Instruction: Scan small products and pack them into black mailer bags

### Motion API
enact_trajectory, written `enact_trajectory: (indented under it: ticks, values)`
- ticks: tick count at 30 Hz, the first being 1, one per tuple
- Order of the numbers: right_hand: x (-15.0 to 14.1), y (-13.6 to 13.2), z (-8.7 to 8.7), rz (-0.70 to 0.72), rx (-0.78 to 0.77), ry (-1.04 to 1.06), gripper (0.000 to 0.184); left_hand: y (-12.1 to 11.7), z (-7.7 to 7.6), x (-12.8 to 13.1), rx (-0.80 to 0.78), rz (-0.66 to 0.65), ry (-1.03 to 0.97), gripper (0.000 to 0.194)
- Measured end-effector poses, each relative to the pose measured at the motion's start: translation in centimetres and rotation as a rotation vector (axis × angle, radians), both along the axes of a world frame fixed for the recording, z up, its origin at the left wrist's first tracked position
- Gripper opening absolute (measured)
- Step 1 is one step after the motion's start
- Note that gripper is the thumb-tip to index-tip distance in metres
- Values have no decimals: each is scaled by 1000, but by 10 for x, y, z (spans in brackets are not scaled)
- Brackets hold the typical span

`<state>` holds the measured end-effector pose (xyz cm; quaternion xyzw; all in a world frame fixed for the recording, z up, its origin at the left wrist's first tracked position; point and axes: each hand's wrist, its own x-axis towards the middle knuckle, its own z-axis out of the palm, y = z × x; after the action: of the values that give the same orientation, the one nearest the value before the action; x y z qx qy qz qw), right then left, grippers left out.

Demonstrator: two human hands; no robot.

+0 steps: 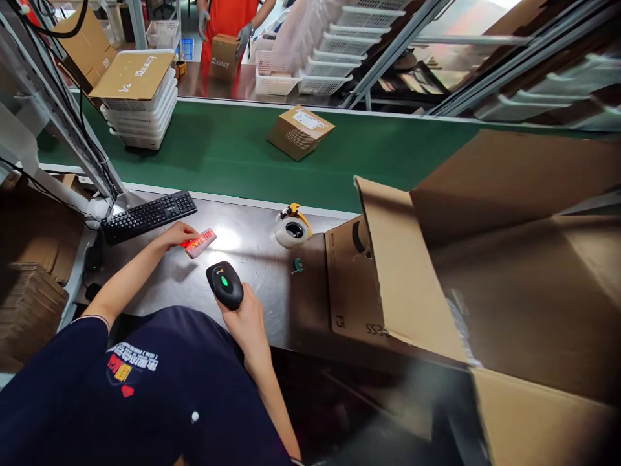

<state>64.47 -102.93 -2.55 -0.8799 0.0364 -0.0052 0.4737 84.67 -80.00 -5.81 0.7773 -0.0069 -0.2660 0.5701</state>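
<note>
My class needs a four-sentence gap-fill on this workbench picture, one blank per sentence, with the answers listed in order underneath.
1. The right hand grips a handheld barcode ____ showing a green light.
2. The left hand holds a small pack that glows partly ____.
3. A black ____ with rows of keys lies on the metal table.
4. A carton with a white label sits on the ____-coloured conveyor belt.

Missing words: scanner; red; keyboard; green.
</note>
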Motion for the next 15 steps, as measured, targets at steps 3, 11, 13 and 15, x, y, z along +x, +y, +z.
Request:
enact_trajectory:
  ticks: [3, 11, 13, 15]
  values:
    - [0, 0, -3, 2, 21, -3, 18, -2, 0, -3, -9, 22, 14, 23]
    - [1, 2, -6, -15, 78, 13, 27, -7, 4, -8, -31, 95, 87, 8]
    - [1, 1, -5, 1, 66, -1, 23, -8, 7, -8, -34, 110, 89, 9]
    - [1, 1, -3, 9, 26, -14, 16, -10, 11, -10, -40, 106, 76, 10]
